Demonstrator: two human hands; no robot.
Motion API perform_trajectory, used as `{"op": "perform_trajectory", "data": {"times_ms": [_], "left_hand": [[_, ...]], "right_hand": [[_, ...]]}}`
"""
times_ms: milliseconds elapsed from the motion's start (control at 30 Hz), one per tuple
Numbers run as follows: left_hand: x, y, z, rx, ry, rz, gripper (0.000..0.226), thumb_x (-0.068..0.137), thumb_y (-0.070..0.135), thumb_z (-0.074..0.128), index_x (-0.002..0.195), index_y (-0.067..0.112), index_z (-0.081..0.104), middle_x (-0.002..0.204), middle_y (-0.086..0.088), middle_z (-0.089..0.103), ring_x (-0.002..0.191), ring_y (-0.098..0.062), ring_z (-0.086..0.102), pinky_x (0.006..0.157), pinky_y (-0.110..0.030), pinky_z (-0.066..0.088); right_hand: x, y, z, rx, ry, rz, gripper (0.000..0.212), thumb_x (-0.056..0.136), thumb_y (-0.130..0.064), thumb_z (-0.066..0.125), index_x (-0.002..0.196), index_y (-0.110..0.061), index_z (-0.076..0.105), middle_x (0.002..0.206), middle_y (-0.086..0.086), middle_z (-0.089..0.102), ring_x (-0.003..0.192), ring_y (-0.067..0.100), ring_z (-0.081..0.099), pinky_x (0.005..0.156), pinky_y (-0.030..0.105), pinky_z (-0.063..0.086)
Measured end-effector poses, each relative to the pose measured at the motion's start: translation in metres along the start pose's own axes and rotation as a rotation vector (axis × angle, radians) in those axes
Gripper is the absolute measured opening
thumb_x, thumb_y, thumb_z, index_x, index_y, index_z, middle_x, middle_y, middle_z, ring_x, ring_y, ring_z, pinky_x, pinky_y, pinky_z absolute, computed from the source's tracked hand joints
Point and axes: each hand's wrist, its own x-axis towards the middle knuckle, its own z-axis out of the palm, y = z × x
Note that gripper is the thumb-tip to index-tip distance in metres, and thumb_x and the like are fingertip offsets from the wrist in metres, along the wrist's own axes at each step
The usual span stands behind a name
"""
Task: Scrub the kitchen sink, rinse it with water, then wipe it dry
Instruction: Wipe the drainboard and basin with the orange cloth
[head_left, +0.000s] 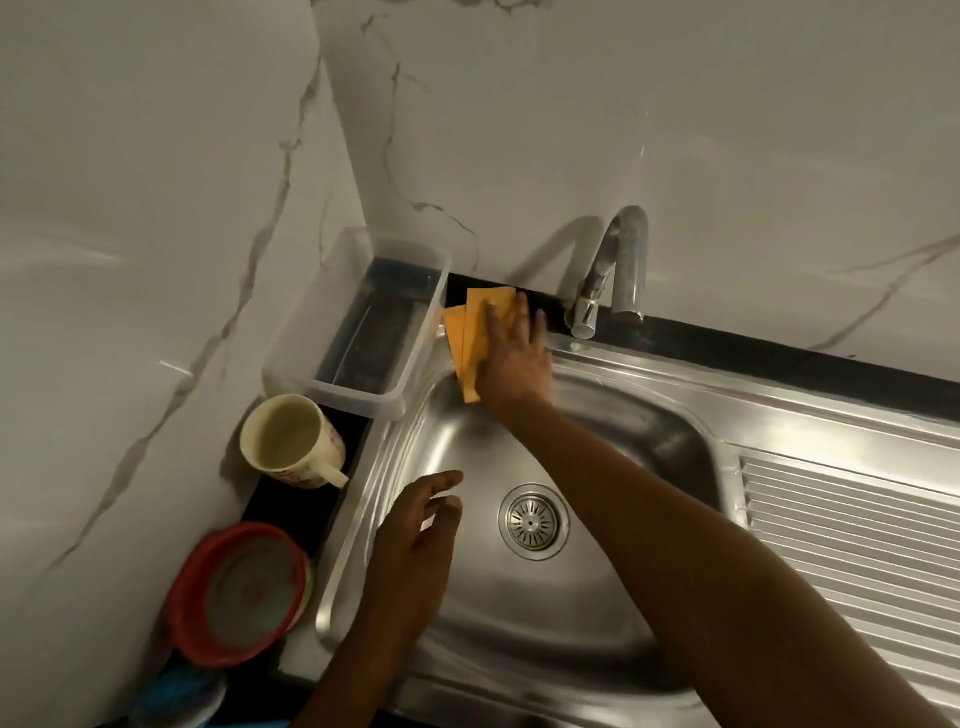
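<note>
A stainless steel sink (613, 426) with a round drain strainer (533, 521) fills the middle of the view. My right hand (514, 358) presses flat on a folded orange cloth (467, 338) at the sink's far left corner, on the rim by the black counter strip. Fingers of that hand lie straight over the cloth. My left hand (415, 530) hovers over the left side of the basin with relaxed, slightly spread fingers and holds nothing. A chrome tap (618, 270) stands behind the sink, with no water visible from it.
A clear plastic tub (358, 322) sits at the back left corner. A cream mug (291, 441) and a red-rimmed container (239, 592) stand on the left counter strip. The ribbed drainboard (852, 530) extends to the right. Marble walls close in behind and to the left.
</note>
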Motion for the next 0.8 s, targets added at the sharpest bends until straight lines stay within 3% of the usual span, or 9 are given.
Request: {"op": "perform_trajectory", "data": {"times_ms": [33,100,233,367,600,800], "left_hand": [[-0.002,-0.004,0.002,-0.01,0.007,-0.014,0.03,0.103,0.019,0.061,0.118,0.044,0.07,0.126,0.024,0.067,0.114,0.013,0.058,0.091,-0.011,0.044],[-0.005,-0.01,0.009,-0.015,0.009,-0.042,0.032,0.103,0.017,0.061,0.117,0.044,0.071,0.126,0.022,0.068,0.114,0.014,0.058,0.085,-0.005,0.041],[-0.007,-0.015,0.022,-0.028,0.01,-0.051,0.03,0.103,0.012,0.062,0.118,0.036,0.072,0.127,0.019,0.068,0.111,0.019,0.057,0.08,0.004,0.038],[0.001,-0.011,0.039,0.002,-0.019,-0.06,0.031,0.103,0.015,0.062,0.117,0.04,0.07,0.126,0.021,0.068,0.111,0.013,0.059,0.08,0.002,0.04],[0.014,0.006,0.074,0.063,-0.069,-0.016,0.029,0.104,0.017,0.059,0.121,0.039,0.068,0.127,0.022,0.065,0.112,0.017,0.056,0.081,0.003,0.04],[0.023,0.019,0.106,0.065,-0.103,0.01,0.029,0.104,0.019,0.059,0.123,0.039,0.066,0.127,0.02,0.066,0.113,0.015,0.058,0.079,0.0,0.043]], "right_hand": [[0.003,-0.001,0.006,-0.152,0.003,-0.076,0.096,0.099,-0.042,0.059,0.165,-0.024,-0.009,0.172,0.013,-0.014,0.157,0.041,-0.01,0.127,0.058,0.009],[0.007,0.003,0.022,-0.318,0.024,-0.25,0.09,0.103,-0.044,0.048,0.164,-0.017,-0.011,0.17,0.013,-0.021,0.156,0.037,-0.019,0.127,0.058,-0.003],[0.011,0.025,0.037,-0.288,0.041,-0.415,0.074,0.107,-0.057,0.02,0.166,-0.016,0.0,0.173,0.009,-0.007,0.159,0.03,-0.009,0.128,0.053,-0.005],[0.015,0.068,0.033,-0.465,0.109,-0.558,0.077,0.107,-0.047,0.037,0.166,-0.013,0.0,0.173,0.011,-0.005,0.16,0.03,-0.005,0.127,0.053,0.004],[-0.017,0.149,-0.002,-0.586,0.07,-0.513,0.086,0.102,-0.031,0.042,0.163,-0.014,-0.017,0.17,0.011,-0.022,0.158,0.032,-0.016,0.127,0.053,0.005],[-0.042,0.195,-0.022,-0.575,0.047,-0.406,0.088,0.103,-0.03,0.045,0.163,-0.014,-0.017,0.171,0.011,-0.021,0.157,0.03,-0.019,0.127,0.054,0.003]]}}
